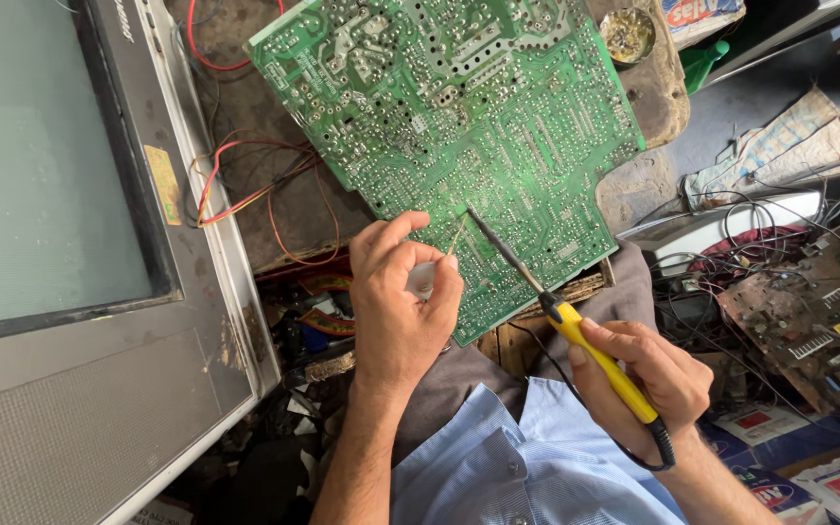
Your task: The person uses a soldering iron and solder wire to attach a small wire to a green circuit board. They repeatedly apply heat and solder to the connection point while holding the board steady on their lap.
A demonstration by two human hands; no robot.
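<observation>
- A green circuit board [459,126], solder side up, is lying tilted across a worn brown surface [274,194], its lower edge reaching toward the person's lap.
- The right hand [648,374] is gripping a yellow-handled soldering iron [576,331], fingers closed around the handle, and the dark tip is touching the board near its lower middle.
- A black cord is trailing from the back end of the iron, past the wrist.
- The left hand [401,292] is resting at the board's lower edge, its fingers [415,228] pinched closed on a thin strand of solder wire [456,236] that is pointing up toward the iron's tip.
- Something small and pale is sitting in that same hand; what it is cannot be made out.
- Red and orange wires [245,185] are looping out from under the board's left side.
- An old grey television set [70,243] is standing just to the left, its screen facing up toward the camera.
- A small round tin [627,34] is sitting on the surface beyond the board's upper right corner.
- Another circuit board [809,311], brownish, is lying among tangled cables well off to the right.
- A light blue striped shirt [517,457] is showing at the bottom.
</observation>
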